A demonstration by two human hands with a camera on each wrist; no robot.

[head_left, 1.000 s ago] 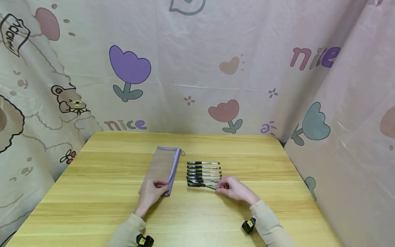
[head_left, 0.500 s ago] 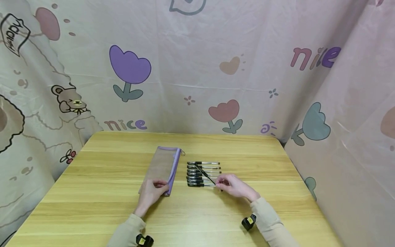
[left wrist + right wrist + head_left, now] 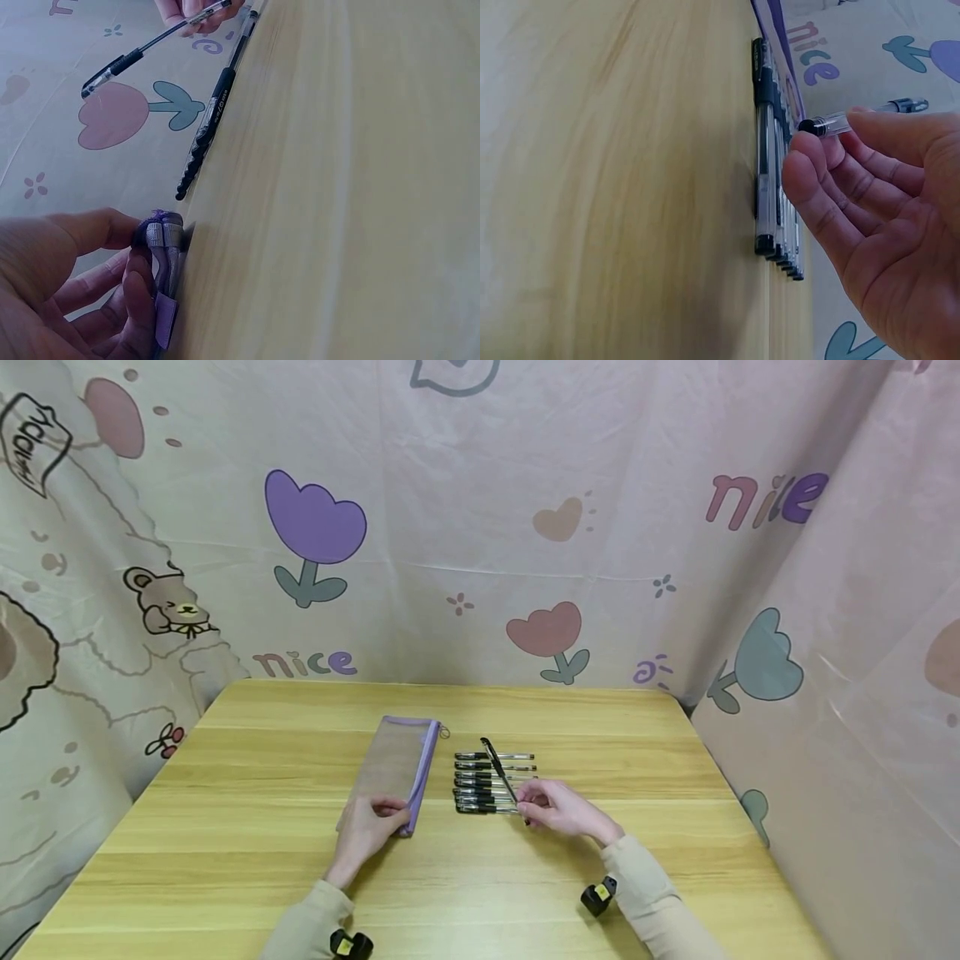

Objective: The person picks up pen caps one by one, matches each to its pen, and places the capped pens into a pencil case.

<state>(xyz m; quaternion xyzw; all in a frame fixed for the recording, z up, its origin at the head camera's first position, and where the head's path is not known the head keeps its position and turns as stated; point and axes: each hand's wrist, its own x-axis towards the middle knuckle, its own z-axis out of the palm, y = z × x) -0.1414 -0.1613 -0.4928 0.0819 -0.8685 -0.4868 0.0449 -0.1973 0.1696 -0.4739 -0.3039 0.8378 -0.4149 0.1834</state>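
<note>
My right hand [image 3: 551, 808] pinches a black-capped clear pen [image 3: 498, 774] by its rear end and holds it lifted and tilted over a row of several like pens [image 3: 491, 785] lying side by side on the wooden table [image 3: 225, 860]. The right wrist view shows the held pen [image 3: 855, 120] between my fingertips, beside the pen row [image 3: 769, 165]. My left hand [image 3: 367, 828] pinches the near end of a flat mesh pencil pouch [image 3: 393, 768] with a purple zipper edge. In the left wrist view my fingers [image 3: 112, 255] grip the pouch edge [image 3: 161, 247], with the lifted pen [image 3: 150, 46] beyond.
A cartoon-printed cloth backdrop [image 3: 480, 527] closes in the table on the back, left and right. The pouch lies just left of the pen row. Bare wood spreads along the table's front and both sides.
My right hand has picked one pen off the near end of the row, raising its capped end up and back. The left hand has stayed on the pouch.
</note>
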